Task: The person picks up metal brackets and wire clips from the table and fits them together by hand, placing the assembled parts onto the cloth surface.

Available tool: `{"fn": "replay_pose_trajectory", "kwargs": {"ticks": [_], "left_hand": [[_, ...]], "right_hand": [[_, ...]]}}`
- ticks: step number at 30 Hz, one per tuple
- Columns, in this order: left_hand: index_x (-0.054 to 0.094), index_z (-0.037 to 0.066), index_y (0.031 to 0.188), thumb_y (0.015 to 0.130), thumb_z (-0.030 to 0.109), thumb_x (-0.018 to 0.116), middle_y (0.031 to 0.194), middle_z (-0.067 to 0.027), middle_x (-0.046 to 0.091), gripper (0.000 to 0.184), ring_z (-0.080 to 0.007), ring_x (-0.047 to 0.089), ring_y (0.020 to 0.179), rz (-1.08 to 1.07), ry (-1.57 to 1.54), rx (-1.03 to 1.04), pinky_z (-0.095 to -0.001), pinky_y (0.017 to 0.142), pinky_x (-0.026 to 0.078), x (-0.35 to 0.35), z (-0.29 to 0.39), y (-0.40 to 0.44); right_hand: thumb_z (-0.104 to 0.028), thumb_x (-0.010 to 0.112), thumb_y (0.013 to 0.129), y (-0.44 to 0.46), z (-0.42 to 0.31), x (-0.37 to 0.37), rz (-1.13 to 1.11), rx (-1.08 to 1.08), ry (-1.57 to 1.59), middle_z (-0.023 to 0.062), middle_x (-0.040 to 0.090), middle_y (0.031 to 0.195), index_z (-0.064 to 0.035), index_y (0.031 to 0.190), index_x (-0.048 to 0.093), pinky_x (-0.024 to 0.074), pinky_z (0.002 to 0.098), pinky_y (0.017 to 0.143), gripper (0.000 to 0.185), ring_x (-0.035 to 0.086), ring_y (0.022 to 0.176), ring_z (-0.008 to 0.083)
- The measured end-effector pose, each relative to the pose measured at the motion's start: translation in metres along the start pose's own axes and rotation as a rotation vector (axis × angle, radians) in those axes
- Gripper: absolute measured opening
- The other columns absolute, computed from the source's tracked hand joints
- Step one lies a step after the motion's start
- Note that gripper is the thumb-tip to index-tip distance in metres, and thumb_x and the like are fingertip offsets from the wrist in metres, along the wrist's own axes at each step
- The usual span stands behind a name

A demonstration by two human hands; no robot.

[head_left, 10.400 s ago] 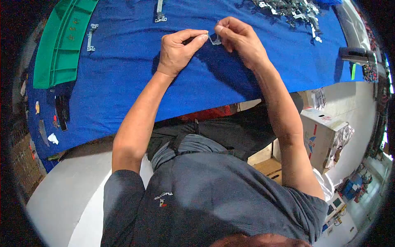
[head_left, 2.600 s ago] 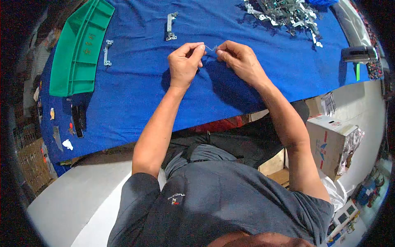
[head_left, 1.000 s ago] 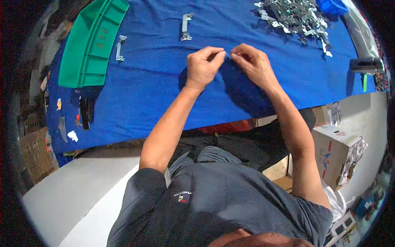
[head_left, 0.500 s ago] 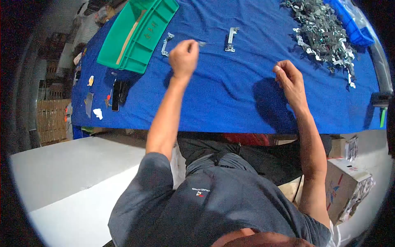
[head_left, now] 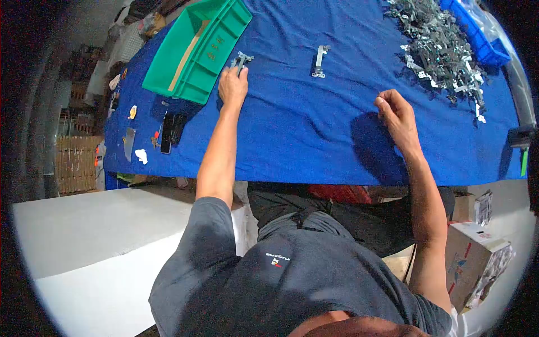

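Observation:
My left hand (head_left: pixel 233 89) is beside the green bin, with its thumb and fingers closed around the near end of a small metal bracket (head_left: pixel 242 59). Whether that bracket rests on the cloth or is lifted, I cannot tell. Another metal bracket (head_left: pixel 320 61), narrow with wider ends, lies alone near the middle of the blue cloth (head_left: pixel 292 129). To the right, my right hand (head_left: pixel 398 115) hovers over the cloth with thumb and fingertips pinched together. Anything in that pinch is too small to name.
A green bin (head_left: pixel 188 84) stands at the back left. A big heap of metal brackets (head_left: pixel 441 48) fills the back right, against a blue tray (head_left: pixel 494 51). A dark phone (head_left: pixel 167 132) and small scraps lie at left. A cardboard box (head_left: pixel 474 258) stands below the table's right side.
My left hand has moved left and down from over the cloth to the bracket by the green bin, and grips it. My right hand stays pinched in nearly the same place. The view has shifted slightly.

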State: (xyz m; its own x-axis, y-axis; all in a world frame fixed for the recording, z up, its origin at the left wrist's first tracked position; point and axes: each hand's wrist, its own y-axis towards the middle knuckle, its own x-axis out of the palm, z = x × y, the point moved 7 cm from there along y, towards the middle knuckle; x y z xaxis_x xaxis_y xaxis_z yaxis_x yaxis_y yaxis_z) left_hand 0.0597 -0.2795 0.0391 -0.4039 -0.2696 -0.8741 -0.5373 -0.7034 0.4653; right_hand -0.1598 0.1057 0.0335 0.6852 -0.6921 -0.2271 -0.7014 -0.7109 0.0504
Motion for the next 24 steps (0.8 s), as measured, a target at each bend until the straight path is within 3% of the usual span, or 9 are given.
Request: {"fn": "replay_pose_trajectory", "kwargs": {"ticks": [6, 10, 12, 13, 15, 17, 21, 23, 24], "left_hand": [[0.066, 0.002, 0.120, 0.092, 0.031, 0.061, 0.131, -0.0259, 0.057, 0.040, -0.0432, 0.056, 0.119, -0.046, -0.310, 0.151, -0.0471, 0.102, 0.044, 0.034, -0.013, 0.019], [0.064, 0.002, 0.123, 0.090, 0.033, 0.064, 0.133, -0.0256, 0.056, 0.045, -0.0409, 0.052, 0.124, -0.054, -0.192, 0.151, -0.0459, 0.105, 0.041, 0.026, 0.008, 0.025], [0.062, 0.002, 0.125, 0.087, 0.037, 0.067, 0.132, -0.0252, 0.056, 0.052, -0.0393, 0.050, 0.126, 0.220, -0.025, 0.241, -0.0446, 0.107, 0.039, -0.004, 0.047, 0.013], [0.061, 0.000, 0.126, 0.085, 0.040, 0.070, 0.127, -0.0243, 0.059, 0.058, -0.0389, 0.055, 0.120, 0.250, -0.111, 0.309, -0.0437, 0.105, 0.041, -0.008, 0.067, 0.008], [0.061, -0.002, 0.124, 0.085, 0.042, 0.070, 0.124, -0.0235, 0.061, 0.059, -0.0385, 0.058, 0.115, 0.022, -0.431, 0.308, -0.0437, 0.102, 0.044, 0.002, 0.109, -0.003], [0.061, -0.004, 0.123, 0.085, 0.043, 0.070, 0.123, -0.0233, 0.061, 0.061, -0.0382, 0.059, 0.114, -0.088, -0.492, 0.268, -0.0440, 0.099, 0.046, 0.008, 0.153, -0.018], [0.061, -0.004, 0.124, 0.081, 0.043, 0.073, 0.122, -0.0242, 0.062, 0.065, -0.0373, 0.060, 0.115, -0.046, -0.561, 0.297, -0.0424, 0.098, 0.047, 0.018, 0.203, -0.014], [0.062, -0.003, 0.122, 0.080, 0.038, 0.074, 0.121, -0.0239, 0.064, 0.060, -0.0370, 0.061, 0.114, -0.105, -0.501, 0.266, -0.0430, 0.098, 0.047, 0.038, 0.207, -0.004], [0.061, 0.001, 0.126, 0.082, 0.026, 0.069, 0.120, -0.0222, 0.064, 0.050, -0.0395, 0.062, 0.109, -0.221, -0.459, 0.282, -0.0465, 0.095, 0.048, 0.047, 0.209, -0.002]], "right_hand": [[-0.020, 0.061, 0.097, 0.000, 0.004, -0.002, 0.020, -0.016, -0.013, -0.0014, 0.054, 0.070, -0.0012, 0.095, 0.061, 0.0410, 0.0255, 0.059, 0.019, 0.049, 0.064, 0.0066], [-0.020, 0.061, 0.096, 0.002, 0.005, -0.001, 0.012, -0.038, -0.010, -0.0002, 0.055, 0.070, -0.0006, 0.094, 0.061, 0.0429, 0.0262, 0.060, 0.019, 0.052, 0.065, 0.0077], [-0.019, 0.062, 0.095, 0.004, 0.008, -0.001, 0.015, -0.073, 0.005, 0.0003, 0.056, 0.071, -0.0006, 0.094, 0.061, 0.0434, 0.0260, 0.060, 0.018, 0.052, 0.066, 0.0080], [-0.019, 0.062, 0.095, 0.005, 0.007, -0.002, 0.022, -0.073, 0.003, 0.0003, 0.056, 0.071, -0.0006, 0.094, 0.061, 0.0434, 0.0260, 0.060, 0.018, 0.052, 0.066, 0.0080], [-0.019, 0.063, 0.095, 0.004, 0.006, 0.000, 0.016, -0.055, 0.007, 0.0005, 0.057, 0.073, -0.0006, 0.094, 0.062, 0.0432, 0.0262, 0.061, 0.018, 0.052, 0.066, 0.0078], [-0.019, 0.063, 0.094, 0.005, 0.008, 0.002, 0.006, -0.059, -0.006, 0.0005, 0.057, 0.073, -0.0006, 0.095, 0.062, 0.0431, 0.0263, 0.061, 0.018, 0.051, 0.066, 0.0077], [-0.019, 0.064, 0.094, 0.006, 0.009, 0.003, -0.011, -0.060, -0.039, 0.0004, 0.058, 0.074, -0.0009, 0.096, 0.064, 0.0426, 0.0266, 0.060, 0.018, 0.051, 0.066, 0.0076], [-0.019, 0.064, 0.094, 0.007, 0.012, 0.002, 0.001, -0.070, -0.046, 0.0008, 0.059, 0.073, -0.0010, 0.097, 0.064, 0.0425, 0.0269, 0.060, 0.019, 0.051, 0.066, 0.0079], [-0.019, 0.064, 0.094, 0.006, 0.009, 0.003, -0.006, -0.078, -0.072, 0.0011, 0.059, 0.073, -0.0009, 0.097, 0.064, 0.0424, 0.0273, 0.059, 0.019, 0.051, 0.065, 0.0081]]}}
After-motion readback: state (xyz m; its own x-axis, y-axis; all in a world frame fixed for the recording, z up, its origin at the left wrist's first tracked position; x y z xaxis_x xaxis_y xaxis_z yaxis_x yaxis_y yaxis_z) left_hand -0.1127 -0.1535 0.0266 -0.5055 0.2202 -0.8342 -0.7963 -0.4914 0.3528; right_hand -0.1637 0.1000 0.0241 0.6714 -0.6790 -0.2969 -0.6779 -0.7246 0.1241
